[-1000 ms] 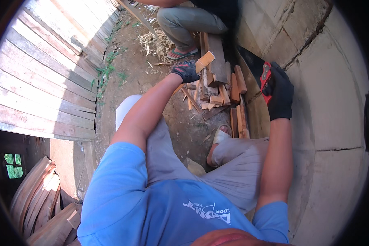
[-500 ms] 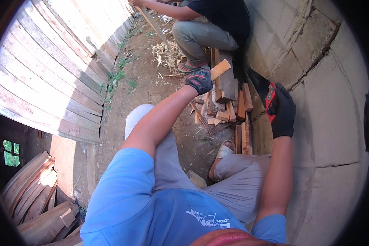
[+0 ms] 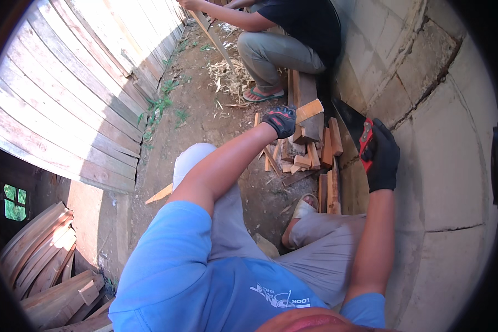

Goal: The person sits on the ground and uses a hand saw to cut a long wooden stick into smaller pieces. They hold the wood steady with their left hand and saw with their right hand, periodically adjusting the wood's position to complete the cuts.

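My left hand (image 3: 280, 121), in a dark glove, is closed around a piece of light wood (image 3: 310, 110) whose flat end juts out to the right, above the lumber pile. A pale pointed wood end (image 3: 160, 193) shows beyond my left forearm, roughly in line with that piece; the forearm hides whether they are one. At the right, my gloved right hand (image 3: 383, 157) grips the red handle of a handsaw (image 3: 349, 119). Its dark blade points up and away along the block wall, apart from the wood.
Thick beams (image 3: 307, 88) and short offcuts (image 3: 301, 161) lie between me and a crouching person (image 3: 282, 52), who holds a long board (image 3: 218, 41). Wood shavings (image 3: 227, 77) litter the dirt. A block wall (image 3: 437, 166) rises at right, plank fencing (image 3: 66, 110) at left, with stacked boards (image 3: 39, 254) lower left.
My left hand has come slightly nearer and to the right with the wood. The pale pointed end now shows beside my left forearm. My right hand keeps its hold on the saw, slightly lower.
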